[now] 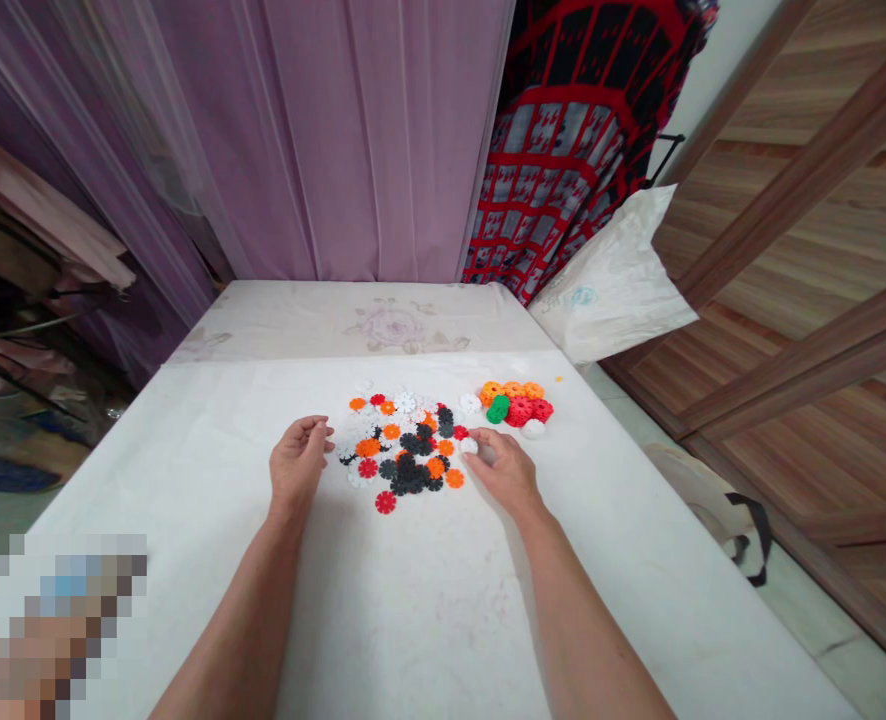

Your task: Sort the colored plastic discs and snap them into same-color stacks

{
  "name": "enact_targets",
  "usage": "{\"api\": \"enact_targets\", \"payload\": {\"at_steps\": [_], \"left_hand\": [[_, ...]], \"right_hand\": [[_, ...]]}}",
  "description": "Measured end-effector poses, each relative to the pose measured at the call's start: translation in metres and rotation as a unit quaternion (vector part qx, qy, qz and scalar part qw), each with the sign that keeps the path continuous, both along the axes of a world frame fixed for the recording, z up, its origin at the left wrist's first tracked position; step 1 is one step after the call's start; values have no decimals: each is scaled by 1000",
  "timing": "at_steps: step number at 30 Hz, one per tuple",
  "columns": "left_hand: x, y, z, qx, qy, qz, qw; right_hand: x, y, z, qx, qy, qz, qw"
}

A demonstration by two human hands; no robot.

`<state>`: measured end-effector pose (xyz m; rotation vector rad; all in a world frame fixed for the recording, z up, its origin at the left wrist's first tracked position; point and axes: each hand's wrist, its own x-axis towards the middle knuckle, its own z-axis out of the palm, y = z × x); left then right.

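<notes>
Flat, notched plastic snowflake discs lie in a loose pile on the table: black discs (411,474), orange discs (368,448), red discs (385,502) and white discs (405,402). At the pile's right edge, my right hand (504,468) pinches a white snowflake disc (468,446) between thumb and fingers. Whether more than one disc is in that pinch is hard to make out. My left hand (297,465) hovers beside the pile's left edge, fingers loosely curled and apart, with nothing visible in them.
Right of the pile, discs are grouped by colour: orange stacks (513,391), red stacks (519,410), a green stack (498,409) and white stacks (470,403). A white cloth covers the table (413,610). A white bag (615,285) hangs at its right edge; purple curtains (368,140) stand behind.
</notes>
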<state>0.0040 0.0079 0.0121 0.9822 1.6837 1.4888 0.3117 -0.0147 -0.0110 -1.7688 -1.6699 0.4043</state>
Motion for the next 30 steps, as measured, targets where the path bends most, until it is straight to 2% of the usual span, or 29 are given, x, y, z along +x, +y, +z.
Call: {"api": "enact_targets", "payload": {"at_steps": [4,12,30], "left_hand": [[0,0,-1,-4,-2,2,1000],[-1,0,-2,-12,0,-2,1000],[-2,0,-4,-1,14,-11,1000]], "right_hand": [[-5,0,4,-11,-41,0,999],[-22,2,5,43,-106,-25,993],[-17,3,-4,51,-115,-28,992]]}}
